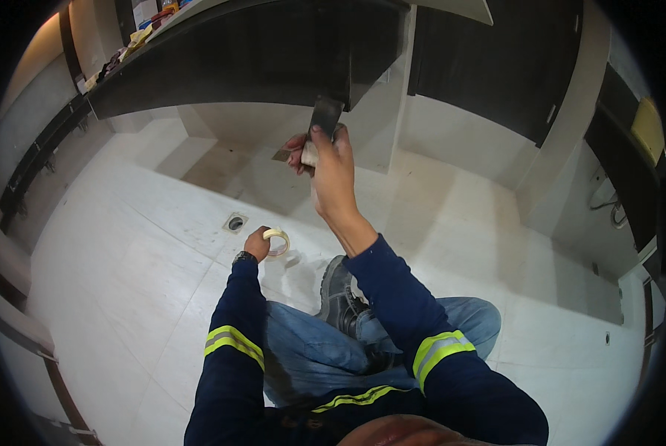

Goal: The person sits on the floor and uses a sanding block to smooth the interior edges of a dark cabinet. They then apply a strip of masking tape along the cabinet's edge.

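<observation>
Flat tool (326,114), gripped in right hand (334,165) before the dark cabinet (229,67): best held firm and steady, keeping the tape (287,242), gripped in left hand (257,244), low and well apart.

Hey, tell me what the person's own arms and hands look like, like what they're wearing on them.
Both arms wear long navy sleeves, each circled by a bright yellow-green band with a grey stripe along its middle. The left hand and right hand are ungloved. A dark wristband, possibly a watch, circles the left wrist.
</observation>
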Demonstrator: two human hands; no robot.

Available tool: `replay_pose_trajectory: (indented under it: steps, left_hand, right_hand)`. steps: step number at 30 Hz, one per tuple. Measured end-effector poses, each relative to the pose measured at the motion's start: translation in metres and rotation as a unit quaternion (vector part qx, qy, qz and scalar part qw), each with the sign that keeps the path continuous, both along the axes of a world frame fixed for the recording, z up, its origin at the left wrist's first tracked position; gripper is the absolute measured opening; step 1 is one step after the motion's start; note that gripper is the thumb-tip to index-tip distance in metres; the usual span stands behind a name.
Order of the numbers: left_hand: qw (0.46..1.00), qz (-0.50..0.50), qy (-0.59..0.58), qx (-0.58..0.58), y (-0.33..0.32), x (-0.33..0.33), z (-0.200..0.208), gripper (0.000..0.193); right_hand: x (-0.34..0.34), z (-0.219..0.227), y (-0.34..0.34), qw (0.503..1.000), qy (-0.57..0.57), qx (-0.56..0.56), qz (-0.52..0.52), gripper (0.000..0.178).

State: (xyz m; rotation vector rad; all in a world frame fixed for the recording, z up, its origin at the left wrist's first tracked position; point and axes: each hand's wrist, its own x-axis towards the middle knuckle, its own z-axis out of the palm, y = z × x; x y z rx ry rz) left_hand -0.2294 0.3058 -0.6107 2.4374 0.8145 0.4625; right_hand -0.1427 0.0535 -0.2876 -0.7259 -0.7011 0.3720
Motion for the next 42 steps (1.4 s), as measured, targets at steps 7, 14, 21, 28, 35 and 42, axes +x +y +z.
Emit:
replay_pose_trajectory:
  steps: [7,14,21,28,35,42]
  left_hand:
    - [1.000,-0.008,-0.004,0.004,0.002,-0.001,-0.002,0.028]
    - [1.000,-0.013,-0.010,-0.018,0.011,0.000,-0.013,0.028]
    - [1.000,-0.014,-0.008,-0.007,0.009,0.000,-0.009,0.026]
    - [1.000,0.004,-0.018,-0.006,0.005,0.001,-0.005,0.028]
    - [0.999,-0.020,-0.025,-0.006,0.007,0.000,-0.007,0.026]
    - [1.000,-0.009,-0.010,-0.014,0.010,0.000,-0.010,0.027]
  right_hand:
    - [-0.002,0.010,0.017,0.993,0.086,0.030,0.082,0.038]
    - [-0.014,0.029,0.019,0.992,0.108,0.046,0.053,0.042]
    - [-0.009,0.016,0.020,0.990,0.135,-0.036,0.023,0.042]
    - [-0.008,0.019,0.020,0.993,0.104,0.049,0.030,0.042]
    - [-0.016,0.028,0.014,0.986,0.151,0.042,0.062,0.039]
    - [-0.016,0.037,0.010,0.983,0.166,0.038,0.071,0.037]
